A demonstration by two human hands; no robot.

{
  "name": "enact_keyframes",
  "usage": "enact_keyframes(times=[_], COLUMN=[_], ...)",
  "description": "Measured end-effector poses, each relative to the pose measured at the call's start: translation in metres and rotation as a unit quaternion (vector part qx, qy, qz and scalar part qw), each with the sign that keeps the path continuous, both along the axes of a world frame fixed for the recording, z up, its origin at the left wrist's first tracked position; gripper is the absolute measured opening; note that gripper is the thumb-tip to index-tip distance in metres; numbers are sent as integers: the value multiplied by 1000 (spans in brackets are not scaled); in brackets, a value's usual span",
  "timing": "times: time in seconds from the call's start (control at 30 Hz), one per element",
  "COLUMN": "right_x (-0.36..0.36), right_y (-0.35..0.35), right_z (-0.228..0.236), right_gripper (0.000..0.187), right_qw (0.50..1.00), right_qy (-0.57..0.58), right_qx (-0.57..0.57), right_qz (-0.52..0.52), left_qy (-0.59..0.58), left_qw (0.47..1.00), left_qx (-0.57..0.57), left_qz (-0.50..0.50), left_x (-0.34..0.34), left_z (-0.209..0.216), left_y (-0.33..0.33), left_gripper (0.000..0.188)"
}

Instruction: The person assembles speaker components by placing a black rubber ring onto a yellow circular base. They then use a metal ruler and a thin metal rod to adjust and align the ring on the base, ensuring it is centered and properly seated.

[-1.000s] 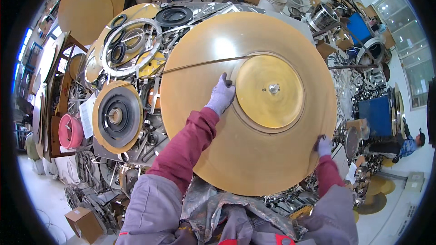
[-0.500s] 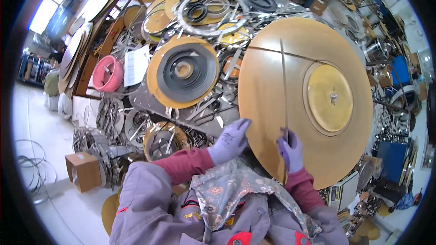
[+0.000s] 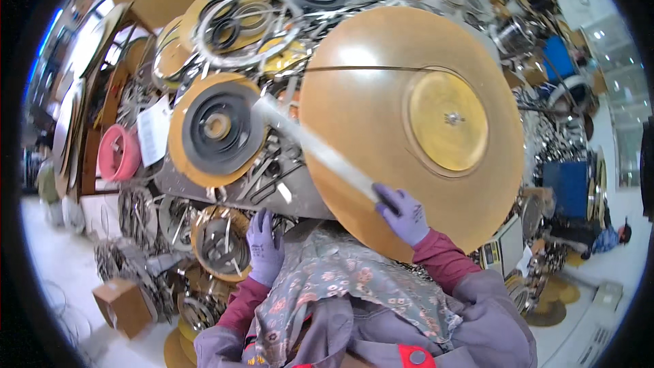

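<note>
Metal strip (image 3: 317,149), blurred, slanting from above the grey bench (image 3: 294,193) across the large tan disc (image 3: 381,119); left hand (image 3: 266,245) near the bench's edge, fingers parted, nothing visible within; right hand (image 3: 403,215) pinching the strip's near end – probably light, springy, sharp-edged; best held by its flat faces.

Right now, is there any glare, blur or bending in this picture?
Head view: glare whitens part of the large round tan disc; the long flat silvery strip in the purple-gloved right hand looks smeared; edges bow toward the rim.
</note>
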State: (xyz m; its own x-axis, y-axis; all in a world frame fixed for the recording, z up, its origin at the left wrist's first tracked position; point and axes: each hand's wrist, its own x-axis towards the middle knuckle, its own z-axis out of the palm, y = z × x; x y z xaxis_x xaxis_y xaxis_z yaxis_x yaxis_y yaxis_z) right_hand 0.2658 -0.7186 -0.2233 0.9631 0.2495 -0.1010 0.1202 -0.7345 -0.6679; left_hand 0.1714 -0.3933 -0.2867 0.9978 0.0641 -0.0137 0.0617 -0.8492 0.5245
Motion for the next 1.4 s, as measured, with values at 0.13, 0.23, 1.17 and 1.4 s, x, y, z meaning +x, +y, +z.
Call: enact_keyframes(times=[0.13,0.23,1.17,1.4], right_x=[30,36,-16,-11], right_y=[-95,-177,55,51], right_z=[-43,-71,-15,-3], right_gripper=[35,37,52,49], right_qw=[962,926,988,983], right_qy=[-133,-165,18,-1], right_qx=[25,8,-88,-107], right_qz=[-237,-340,123,147], left_qy=[-60,-74,168,115], left_qw=[992,976,979,982], left_qx=[-21,-20,113,-124], left_qz=[-113,-203,-7,79], left_x=[66,107,41,-20], left_z=[19,25,-25,5], left_y=[-40,-82,37,55], left_gripper=[57,56,24,33])
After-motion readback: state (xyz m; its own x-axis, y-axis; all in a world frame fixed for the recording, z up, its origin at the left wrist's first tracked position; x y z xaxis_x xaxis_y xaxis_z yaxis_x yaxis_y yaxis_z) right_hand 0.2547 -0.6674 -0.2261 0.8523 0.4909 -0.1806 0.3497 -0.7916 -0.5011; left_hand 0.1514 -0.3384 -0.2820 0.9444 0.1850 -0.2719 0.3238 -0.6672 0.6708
